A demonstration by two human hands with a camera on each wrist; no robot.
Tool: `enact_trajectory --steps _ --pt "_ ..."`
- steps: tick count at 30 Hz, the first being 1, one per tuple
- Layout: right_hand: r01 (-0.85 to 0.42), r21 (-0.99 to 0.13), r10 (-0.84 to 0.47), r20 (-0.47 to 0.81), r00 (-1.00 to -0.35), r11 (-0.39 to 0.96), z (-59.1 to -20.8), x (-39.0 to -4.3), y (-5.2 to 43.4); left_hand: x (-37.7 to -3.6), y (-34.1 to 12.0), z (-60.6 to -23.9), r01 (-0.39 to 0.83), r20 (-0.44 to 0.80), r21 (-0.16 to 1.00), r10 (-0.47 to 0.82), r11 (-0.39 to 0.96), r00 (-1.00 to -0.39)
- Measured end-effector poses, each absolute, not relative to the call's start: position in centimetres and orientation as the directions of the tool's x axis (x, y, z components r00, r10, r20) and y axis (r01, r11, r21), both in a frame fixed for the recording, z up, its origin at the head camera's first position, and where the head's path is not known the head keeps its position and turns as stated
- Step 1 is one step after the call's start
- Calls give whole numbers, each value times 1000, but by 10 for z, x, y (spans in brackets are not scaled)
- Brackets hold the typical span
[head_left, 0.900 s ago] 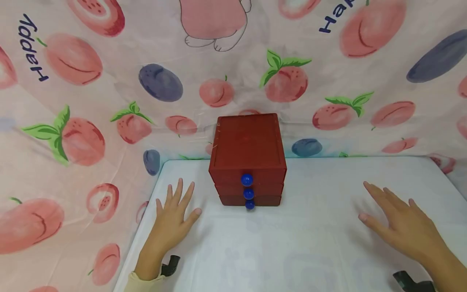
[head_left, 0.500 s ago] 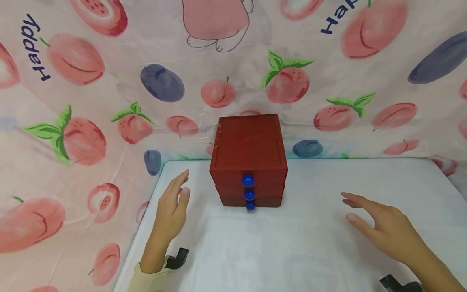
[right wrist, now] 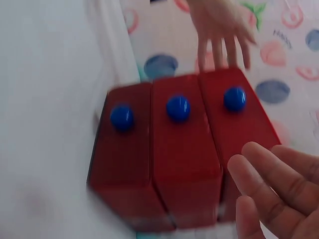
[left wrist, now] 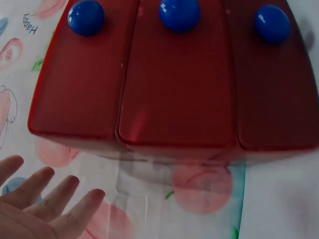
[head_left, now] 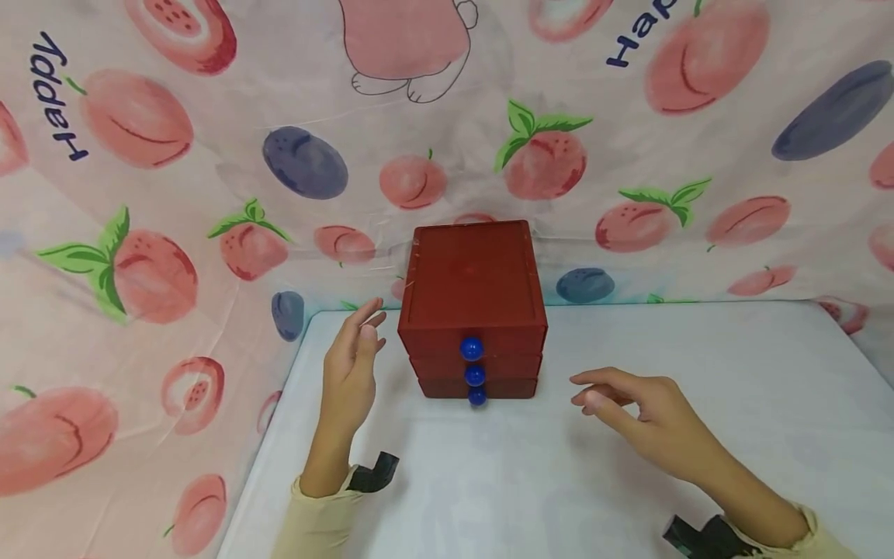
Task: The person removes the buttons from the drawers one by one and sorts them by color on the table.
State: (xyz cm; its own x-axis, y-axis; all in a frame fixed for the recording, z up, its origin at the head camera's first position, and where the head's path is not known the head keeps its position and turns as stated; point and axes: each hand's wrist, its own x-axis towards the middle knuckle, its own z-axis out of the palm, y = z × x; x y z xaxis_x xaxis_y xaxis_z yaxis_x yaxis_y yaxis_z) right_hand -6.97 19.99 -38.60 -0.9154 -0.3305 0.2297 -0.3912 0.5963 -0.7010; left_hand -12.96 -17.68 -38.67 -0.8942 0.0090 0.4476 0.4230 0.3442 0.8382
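A dark red chest of three stacked drawers [head_left: 472, 279] stands at the back of the white table, each drawer front bearing a round blue knob [head_left: 471, 348]. All its drawers look closed. My left hand [head_left: 351, 380] is raised just left of the chest, fingers loosely extended and apart from it. To the right of the chest hovers my right hand [head_left: 642, 415], its fingers bent a little toward the drawer fronts and holding nothing. In the left wrist view, spread fingers [left wrist: 82, 211] appear beside the chest's side. The right wrist view shows both hands near the drawers.
The white table [head_left: 503, 481] carries the chest near its back edge. A cloth printed with peaches and blue fruit [head_left: 412, 182] hangs behind and on the left. A black strap mount [head_left: 375, 472] sits on the left wrist, another black mount [head_left: 705, 537] on the right.
From resting spread near the table, both hands have turned and come inward toward the chest. The right hand has travelled far to the left; the left has moved slightly right and forward.
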Motion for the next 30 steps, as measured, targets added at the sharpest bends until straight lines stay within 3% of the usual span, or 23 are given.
enact_trajectory --steps 10,17,30 --pt "-358 -834 -415 174 -893 421 -383 -83 149 -150 -161 -384 273 274 928 31 254 -961" --pt "-289 -869 -392 122 -912 401 -387 -97 123 -151 -159 -391 225 219 932 54 285 -974" --pt "-182 -916 -322 61 -945 359 -396 -118 95 -157 -161 -396 115 101 983 104 146 -990"
